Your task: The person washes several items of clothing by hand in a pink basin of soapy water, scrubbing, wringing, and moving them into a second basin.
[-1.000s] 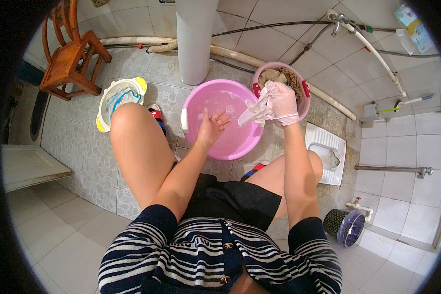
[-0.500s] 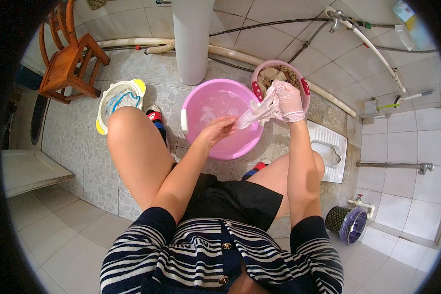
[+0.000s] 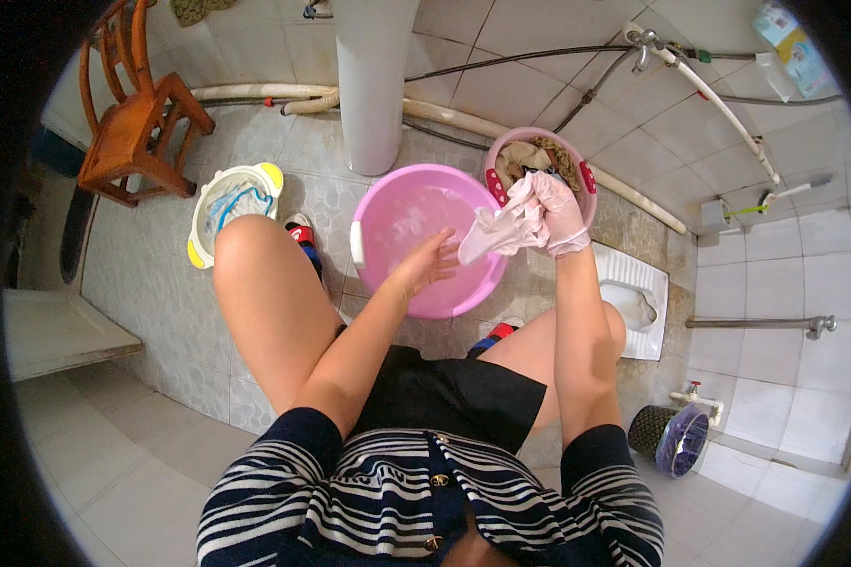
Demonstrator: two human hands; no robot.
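Observation:
My right hand point(image 3: 563, 217), in a thin whitish glove, is closed on a loose, limp glove point(image 3: 494, 236) of the same kind. That glove hangs over the right rim of a large pink basin point(image 3: 378, 276), which holds soapy water. My left hand point(image 3: 429, 263) is bare and lifted above the basin, fingers stretched out and apart. Its fingertips come close to the hanging end of the loose glove; whether they touch it I cannot tell. Behind my right hand stands a smaller pink basin point(image 3: 587, 210) with crumpled clothes point(image 3: 514, 163) in it.
A white and yellow basin point(image 3: 201, 203) with white and blue cloth stands by my left knee. A wooden chair point(image 3: 132, 156) is at the far left. A white column point(image 3: 373, 94) rises behind the big basin. To the right are a squat toilet point(image 3: 654, 331) and a lined bin point(image 3: 681, 444).
My left hand has opened its fingers wider. My right hand has lowered slightly, still gripping the loose glove, which now looks more spread out.

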